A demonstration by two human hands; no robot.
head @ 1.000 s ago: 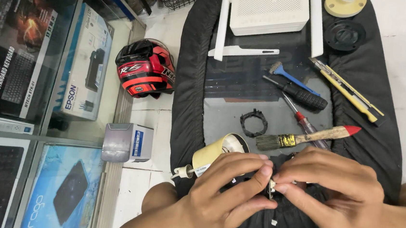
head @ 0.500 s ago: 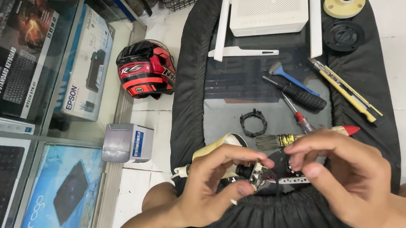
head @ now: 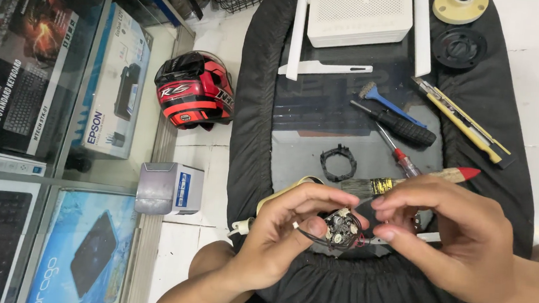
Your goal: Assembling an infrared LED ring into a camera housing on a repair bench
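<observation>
Pinching a small circuit board (head: 340, 227), both hands' grip hovers over black mat (head: 258, 138) by glass shelves (head: 56, 173).

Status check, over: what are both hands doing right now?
Left hand and right hand pinch a small round circuit board with wires, above the black mat. Paintbrush lies just behind. Nothing blocking.

Two hands meet over one small round circuit board (head: 341, 228). On the black mat (head: 258, 131) lie two screwdrivers — one black-handled (head: 395, 124), one red-tipped (head: 397, 154) — one paintbrush (head: 408, 180), one white router (head: 361, 14), one black ring (head: 337, 162) and two discs. Beside the mat: one red helmet (head: 194, 90), one small grey box (head: 169, 188).
</observation>
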